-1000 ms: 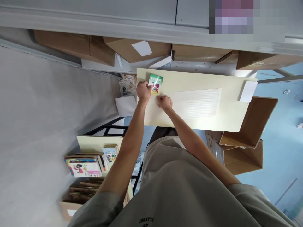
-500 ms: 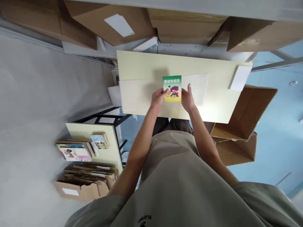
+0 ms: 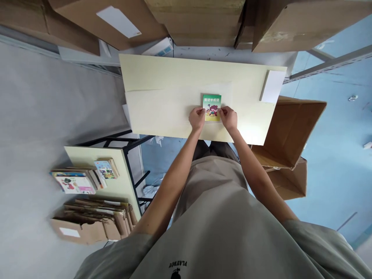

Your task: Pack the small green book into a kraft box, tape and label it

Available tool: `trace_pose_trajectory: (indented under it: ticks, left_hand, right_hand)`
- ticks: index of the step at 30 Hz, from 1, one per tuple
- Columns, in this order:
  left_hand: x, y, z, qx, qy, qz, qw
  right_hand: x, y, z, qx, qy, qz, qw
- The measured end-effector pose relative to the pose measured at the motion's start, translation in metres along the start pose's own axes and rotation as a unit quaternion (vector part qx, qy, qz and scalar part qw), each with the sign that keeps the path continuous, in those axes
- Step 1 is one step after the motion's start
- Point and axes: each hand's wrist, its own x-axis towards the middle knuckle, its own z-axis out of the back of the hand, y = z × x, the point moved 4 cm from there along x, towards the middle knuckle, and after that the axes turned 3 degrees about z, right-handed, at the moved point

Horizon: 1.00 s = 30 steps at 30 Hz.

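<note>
A small green and yellow booklet with a cartoon figure on its cover lies near the front middle of a pale yellow table. My left hand grips its left edge and my right hand grips its right edge. Under the booklet lies a large translucent sheet that covers much of the table's left and middle. Both forearms reach forward over my grey shirt.
A white pad lies at the table's right end. Cardboard boxes stand behind the table, and an open box sits at its right. A lower table at the left holds stacked books.
The booklet has come from the table's far left to its front middle. My right hand took hold of it too. Both hands have lowered it onto the sheet.
</note>
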Motion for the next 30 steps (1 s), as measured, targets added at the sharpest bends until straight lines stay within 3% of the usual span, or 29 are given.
trace_pose_trajectory:
  ticks: [8, 14, 18, 21, 24, 27, 30]
  left_hand:
    - [0.002, 0.008, 0.011, 0.022, -0.040, 0.021, 0.999]
    - [0.004, 0.003, 0.016, 0.018, -0.020, -0.018, 0.999]
    - [0.008, -0.004, 0.020, 0.041, -0.017, -0.017, 0.999]
    - [0.010, -0.005, 0.022, 0.044, -0.018, -0.011, 0.999]
    - [0.012, -0.004, 0.023, 0.033, -0.025, -0.004, 0.999]
    - [0.012, -0.003, 0.022, 0.029, -0.029, 0.006, 0.999]
    - [0.011, -0.004, 0.022, 0.017, -0.031, 0.010, 0.999]
  right_hand:
    - [0.005, -0.025, -0.003, 0.001, -0.019, 0.027, 0.999]
    - [0.015, -0.043, 0.013, 0.006, -0.087, -0.023, 0.996]
    - [0.021, -0.041, 0.018, -0.023, -0.089, -0.044, 0.995]
    - [0.022, -0.036, 0.022, -0.044, -0.097, -0.016, 0.994]
    - [0.024, -0.036, 0.023, -0.002, -0.094, -0.001, 0.996]
    - [0.025, -0.035, 0.023, 0.063, -0.074, -0.030, 0.995]
    - [0.021, -0.016, 0.023, 0.056, -0.045, -0.015, 0.997]
